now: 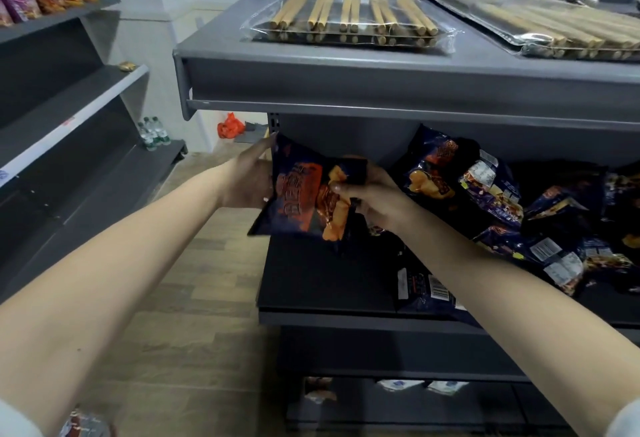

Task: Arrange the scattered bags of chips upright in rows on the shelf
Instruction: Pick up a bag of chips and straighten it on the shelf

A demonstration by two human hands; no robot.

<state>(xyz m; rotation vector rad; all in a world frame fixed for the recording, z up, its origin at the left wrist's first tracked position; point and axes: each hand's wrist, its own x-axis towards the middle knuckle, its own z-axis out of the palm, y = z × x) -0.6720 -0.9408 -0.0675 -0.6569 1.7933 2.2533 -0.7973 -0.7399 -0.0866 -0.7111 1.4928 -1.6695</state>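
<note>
Above the shelf [311, 284], left hand [247, 182] and right hand [379, 199] hold one bag [299, 194].

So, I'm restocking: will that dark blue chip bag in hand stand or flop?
Probably floppy: the dark blue glossy chip bag creases where the right hand pinches. Likely tippy: the scattered bags beside it lie slumped.

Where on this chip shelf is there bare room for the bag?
Bare: the left end of the shelf, under the held bag, bordered by its left edge and the flat barcode bag. Crowded: the right side, heaped with chip bags.
</note>
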